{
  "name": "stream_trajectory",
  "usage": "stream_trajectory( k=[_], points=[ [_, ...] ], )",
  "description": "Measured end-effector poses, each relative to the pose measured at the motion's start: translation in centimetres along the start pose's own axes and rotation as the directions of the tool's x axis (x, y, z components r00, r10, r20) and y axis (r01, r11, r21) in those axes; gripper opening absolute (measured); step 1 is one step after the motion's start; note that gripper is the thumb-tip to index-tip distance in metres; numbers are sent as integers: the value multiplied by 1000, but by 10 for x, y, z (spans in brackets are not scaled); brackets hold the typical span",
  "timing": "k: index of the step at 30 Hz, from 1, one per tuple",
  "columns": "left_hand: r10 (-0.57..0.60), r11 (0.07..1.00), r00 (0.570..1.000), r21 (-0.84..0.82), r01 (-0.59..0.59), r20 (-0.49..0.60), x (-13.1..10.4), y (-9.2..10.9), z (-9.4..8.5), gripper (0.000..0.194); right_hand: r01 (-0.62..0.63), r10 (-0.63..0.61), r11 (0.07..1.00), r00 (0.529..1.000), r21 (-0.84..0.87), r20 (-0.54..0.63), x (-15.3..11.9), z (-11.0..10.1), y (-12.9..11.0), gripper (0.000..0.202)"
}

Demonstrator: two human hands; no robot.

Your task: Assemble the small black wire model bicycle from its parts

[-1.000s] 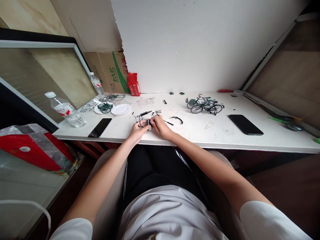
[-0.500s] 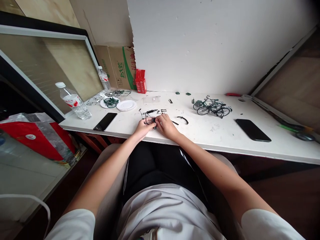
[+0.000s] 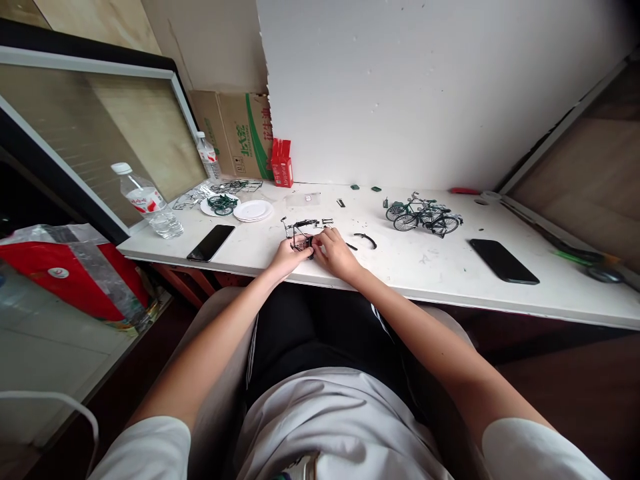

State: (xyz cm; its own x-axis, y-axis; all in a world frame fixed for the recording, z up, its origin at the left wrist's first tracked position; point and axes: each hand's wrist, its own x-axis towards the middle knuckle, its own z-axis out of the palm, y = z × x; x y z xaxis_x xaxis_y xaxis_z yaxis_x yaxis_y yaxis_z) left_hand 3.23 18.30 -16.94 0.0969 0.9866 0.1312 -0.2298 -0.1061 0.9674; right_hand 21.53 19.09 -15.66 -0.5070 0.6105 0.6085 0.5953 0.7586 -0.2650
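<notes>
The bike frame (image 3: pixel 299 235) is a tiny dark wire skeleton, no wheels on it, handlebars sticking up at the far end. Compared with half a second back, barely anything differs: both hands sit a touch further along the bench (image 3: pixel 430 267), same pinch. The frame sits right between the hands, the left hand (image 3: pixel 289 253) closed on its near side, the right hand (image 3: pixel 336 248) pinching a small part against it, fingertips touching.
</notes>
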Motion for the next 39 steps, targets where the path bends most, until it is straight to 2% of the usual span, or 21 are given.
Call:
stream_trajectory(
  k=[8,14,18,25,31,39],
  points=[
    [62,994,998,85,-62,9,-1,1,1,46,3,2,998,998,68,-69,-1,2,2,11],
    [102,983,994,148,-108,49,-1,1,2,43,-75,99,967,991,242,-88,-3,2,6,7],
    [104,980,994,164,-110,44,-2,1,2,40,-139,165,930,985,341,-49,-2,3,10,8],
    [128,977,991,167,-133,38,-1,0,5,33,-146,159,924,987,353,-9,1,4,14,13],
    [152,975,988,159,-153,16,0,-7,5,36,-255,254,852,965,458,64,1,2,11,23],
    [222,955,974,208,-210,-36,2,-18,4,42,-300,287,794,952,528,110,1,4,13,29]
  ],
)
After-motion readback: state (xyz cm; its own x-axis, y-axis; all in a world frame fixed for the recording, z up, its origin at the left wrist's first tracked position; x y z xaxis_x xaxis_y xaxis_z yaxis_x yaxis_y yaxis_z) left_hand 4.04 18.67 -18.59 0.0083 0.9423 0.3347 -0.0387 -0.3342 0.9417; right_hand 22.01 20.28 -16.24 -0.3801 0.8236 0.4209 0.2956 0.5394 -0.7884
